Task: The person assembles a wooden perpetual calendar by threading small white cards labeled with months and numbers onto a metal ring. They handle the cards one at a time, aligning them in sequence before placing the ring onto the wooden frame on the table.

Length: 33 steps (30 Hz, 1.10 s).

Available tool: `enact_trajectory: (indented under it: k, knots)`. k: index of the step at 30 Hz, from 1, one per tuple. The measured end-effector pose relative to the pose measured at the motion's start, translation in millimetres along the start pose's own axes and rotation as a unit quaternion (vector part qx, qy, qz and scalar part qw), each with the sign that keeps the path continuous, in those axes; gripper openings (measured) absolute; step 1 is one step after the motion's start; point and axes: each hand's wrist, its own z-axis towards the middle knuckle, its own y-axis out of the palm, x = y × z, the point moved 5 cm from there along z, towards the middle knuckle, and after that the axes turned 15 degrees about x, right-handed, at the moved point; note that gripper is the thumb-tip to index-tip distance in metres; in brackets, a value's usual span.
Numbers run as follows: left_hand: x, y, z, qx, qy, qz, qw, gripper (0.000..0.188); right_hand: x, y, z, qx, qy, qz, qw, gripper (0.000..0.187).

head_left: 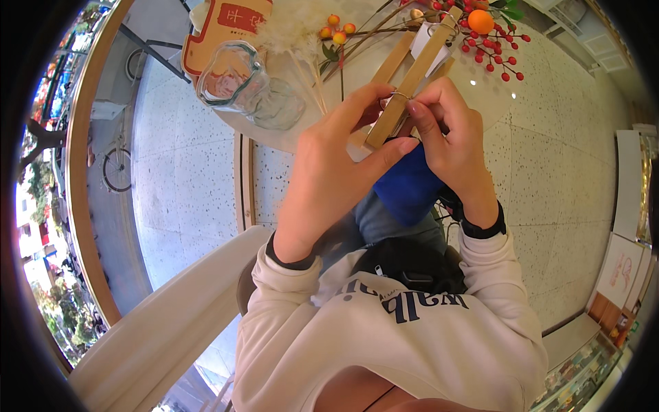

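Both my hands are over the near edge of the round white table, at a light wooden frame [422, 67] made of slim bars, tilted away from me. A thin metal ring or wire goes around one bar, with a white piece between the bars. My left hand [321, 156] closes around the bar's left side, its thumb along the near end and its other fingertips partly hidden behind the wood. From the right, my right hand [454, 141] pinches at the wire beside the bar, thumb and forefinger bent together. What lies behind those fingers is hidden.
On the table, a clear wavy glass vase [237, 77] stands left, by an orange board [218, 27] and pale feathery stems [296, 31]. Behind the frame lie red-berry branches [504, 58] and an orange ball-shaped fruit [480, 22]. Blue cloth [410, 187] is below my hands.
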Motion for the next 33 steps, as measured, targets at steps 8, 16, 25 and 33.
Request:
enact_trajectory:
  k: [8,16,25,33]
  knots:
    - [-7,4,-10,0.025,-0.063,-0.046,0.997,0.034,-1,4,-3,-0.016,0.005,0.036,0.999,0.003]
    - [-14,13,-18,0.062,0.0,-0.041,0.997,0.03,-7,0,-1,-0.075,0.063,0.045,0.994,0.01]
    - [-11,19,-18,0.059,0.075,-0.046,0.994,0.04,5,4,-3,-0.076,0.177,0.221,0.956,0.019]
    - [-12,18,-16,0.066,0.096,-0.066,0.991,0.042,3,6,-7,-0.025,0.238,0.201,0.95,0.02]
